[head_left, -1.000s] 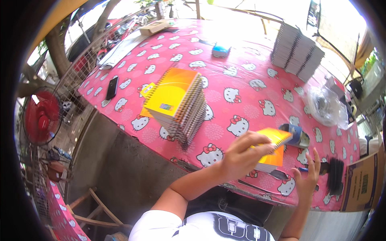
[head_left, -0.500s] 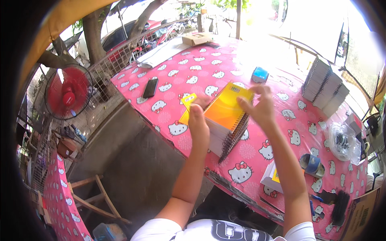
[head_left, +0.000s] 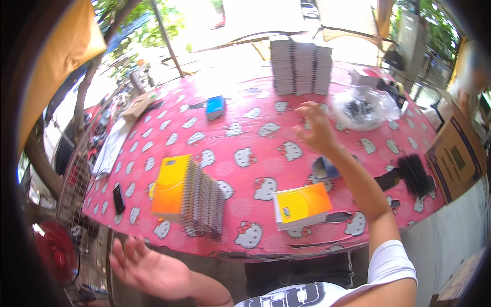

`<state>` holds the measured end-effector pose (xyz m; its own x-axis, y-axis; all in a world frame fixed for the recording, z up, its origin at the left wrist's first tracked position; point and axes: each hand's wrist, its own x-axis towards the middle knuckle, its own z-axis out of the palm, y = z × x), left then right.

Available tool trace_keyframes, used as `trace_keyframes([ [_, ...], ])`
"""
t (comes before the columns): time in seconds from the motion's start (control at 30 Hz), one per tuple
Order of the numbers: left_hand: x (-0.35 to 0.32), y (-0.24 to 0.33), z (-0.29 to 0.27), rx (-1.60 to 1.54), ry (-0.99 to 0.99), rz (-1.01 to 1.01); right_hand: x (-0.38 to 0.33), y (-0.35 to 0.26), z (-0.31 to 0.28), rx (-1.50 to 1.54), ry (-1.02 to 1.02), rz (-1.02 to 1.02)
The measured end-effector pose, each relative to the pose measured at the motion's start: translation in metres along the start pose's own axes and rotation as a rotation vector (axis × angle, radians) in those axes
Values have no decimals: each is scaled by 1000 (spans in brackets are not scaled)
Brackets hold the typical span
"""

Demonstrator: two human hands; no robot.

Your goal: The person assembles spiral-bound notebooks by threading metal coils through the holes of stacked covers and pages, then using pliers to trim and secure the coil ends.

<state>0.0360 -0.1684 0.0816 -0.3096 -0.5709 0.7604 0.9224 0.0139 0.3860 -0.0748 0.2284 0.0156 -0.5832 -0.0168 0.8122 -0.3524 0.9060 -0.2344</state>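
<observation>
A stack of spiral-bound notebooks (head_left: 172,187) with yellow-orange covers stands at the left of the table, its coil edges fanned toward the right. My left hand (head_left: 153,268) is off the table's near edge, palm up, fingers spread and holding nothing. Over the middle right my right hand (head_left: 318,130) reaches forward, its fingers apart and nothing in them. Below its forearm lies a stack of yellow-orange covered booklets (head_left: 304,203). A blue roll-shaped thing (head_left: 326,168) is partly hidden by that forearm. Farther back stand tall stacks of spiral-bound books (head_left: 300,66) with pale page edges.
A clear plastic bag (head_left: 362,108) of dark pieces sits at the far right. A black brush (head_left: 415,175) and a cardboard box (head_left: 456,158) are at the right edge. A small blue box (head_left: 215,107) rests mid-back; a phone (head_left: 118,198) lies left. Another person (head_left: 466,82) is at the far right.
Both hands have let go of the notebook stack. My left hand has drawn back past the table edge, and my right has moved toward the far stacks. The view has turned right.
</observation>
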Motion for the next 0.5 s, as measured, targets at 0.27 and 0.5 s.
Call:
trace_keyframes([
  [0.27, -88, -41, 202, -234, -1224, -1067, -75, 261, -161, -711, 7, 908],
  [0.5, -194, -107, 381, -243, -1514, -1580, -96, 331, -199, -233, -322, 907],
])
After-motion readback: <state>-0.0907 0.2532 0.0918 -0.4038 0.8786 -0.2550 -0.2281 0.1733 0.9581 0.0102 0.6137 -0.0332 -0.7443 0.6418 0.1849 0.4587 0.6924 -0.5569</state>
